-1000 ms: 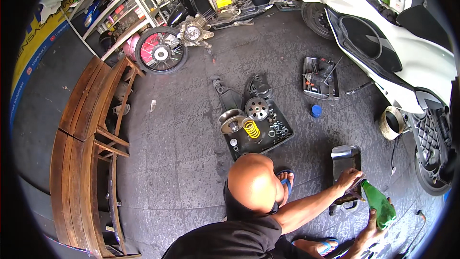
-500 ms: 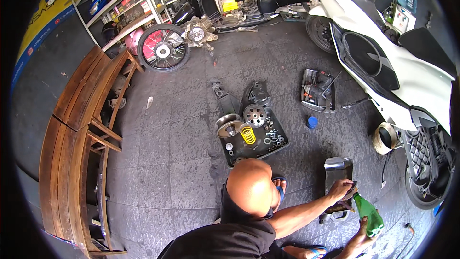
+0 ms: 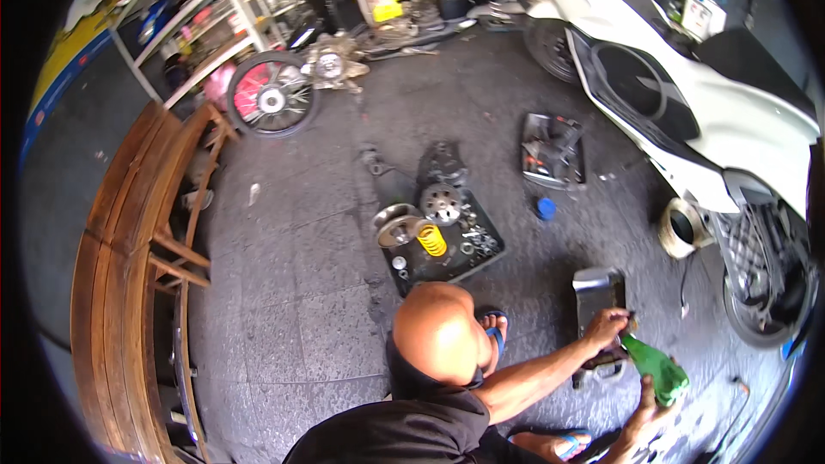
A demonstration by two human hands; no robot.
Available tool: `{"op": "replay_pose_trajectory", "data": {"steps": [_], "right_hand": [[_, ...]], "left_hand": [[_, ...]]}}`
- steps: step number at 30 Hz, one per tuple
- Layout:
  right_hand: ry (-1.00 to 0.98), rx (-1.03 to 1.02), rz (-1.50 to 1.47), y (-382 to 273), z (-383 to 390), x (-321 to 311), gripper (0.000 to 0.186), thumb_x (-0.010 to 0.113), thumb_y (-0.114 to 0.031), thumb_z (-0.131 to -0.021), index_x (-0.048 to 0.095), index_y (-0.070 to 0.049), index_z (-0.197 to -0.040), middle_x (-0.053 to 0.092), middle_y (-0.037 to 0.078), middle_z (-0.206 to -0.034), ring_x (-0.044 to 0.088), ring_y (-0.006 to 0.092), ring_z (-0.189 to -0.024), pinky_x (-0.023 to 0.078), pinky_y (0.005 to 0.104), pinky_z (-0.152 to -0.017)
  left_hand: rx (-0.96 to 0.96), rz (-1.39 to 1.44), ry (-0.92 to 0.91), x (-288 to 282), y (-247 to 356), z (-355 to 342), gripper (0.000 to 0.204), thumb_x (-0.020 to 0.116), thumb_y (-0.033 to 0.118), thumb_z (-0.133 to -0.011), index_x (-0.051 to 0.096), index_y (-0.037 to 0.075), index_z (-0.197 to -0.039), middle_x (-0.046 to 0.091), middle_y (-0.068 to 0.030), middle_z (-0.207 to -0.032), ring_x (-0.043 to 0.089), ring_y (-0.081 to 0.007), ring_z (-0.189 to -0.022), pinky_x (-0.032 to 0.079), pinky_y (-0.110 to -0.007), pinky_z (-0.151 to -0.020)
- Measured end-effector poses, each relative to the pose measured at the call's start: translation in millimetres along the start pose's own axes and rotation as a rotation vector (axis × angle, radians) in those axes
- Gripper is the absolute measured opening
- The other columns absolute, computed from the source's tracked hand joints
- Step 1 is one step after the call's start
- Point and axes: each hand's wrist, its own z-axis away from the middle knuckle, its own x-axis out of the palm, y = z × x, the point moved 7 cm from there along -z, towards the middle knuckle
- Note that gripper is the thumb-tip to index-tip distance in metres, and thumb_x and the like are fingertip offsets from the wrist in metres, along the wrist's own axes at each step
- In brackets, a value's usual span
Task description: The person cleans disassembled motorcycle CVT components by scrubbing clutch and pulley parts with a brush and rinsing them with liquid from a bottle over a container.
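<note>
A glossy, translucent green bottle (image 3: 660, 373) is held tilted, its narrow neck pointing to the upper left. Near its mouth is a small brownish part (image 3: 634, 324), too blurred to identify.

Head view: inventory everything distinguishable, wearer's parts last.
Bottle: one, green, lower right
Pan: one, dark, beside bottle
Tray: one, black, centre
Spring: one, yellow, in tray
Metal parts: many, grey, in tray
Open box: one, dark, right of centre
Cap: one, blue, near open box
Scooter: one, white-black, right
Bucket: one, cream, beside scooter
Spoked wheel: one, black-red, upper left
Bench: count unclear, brown, left
Shelf goods: many, mixed, blurred, top
Sandals: two, blue, lower centre
Left hand: one, at bottle's neck
Right hand: one, holding bottle
</note>
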Motion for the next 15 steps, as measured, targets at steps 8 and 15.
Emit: {"op": "replay_pose_trajectory", "data": {"steps": [8,15], "right_hand": [[0.043,0.049,-0.123,2,-15,17,0.044,0.082,-0.005,-0.076,0.061,0.002,-0.113,0.069,0.015,-0.117,0.064,0.0198,-0.103,0.051,0.0320,-0.093],[0.009,0.083,-0.167,1,-16,1,0.040,0.082,-0.003,-0.078,0.056,0.000,-0.109,0.067,0.017,-0.120,0.064,0.0192,-0.105,0.050,0.0328,-0.095]], "left_hand": [[-0.111,0.155,-0.106,-24,22,-9,0.028,0.052,0.005,-0.095,0.065,-0.003,-0.118,0.071,-0.0094,-0.097,0.068,-0.0149,-0.082,0.058,-0.029,-0.074],[-0.225,0.207,-0.185,-3,17,2,0.028,0.052,0.003,-0.095,0.063,-0.005,-0.119,0.070,-0.0098,-0.104,0.068,-0.0151,-0.091,0.057,-0.030,-0.082]]}}
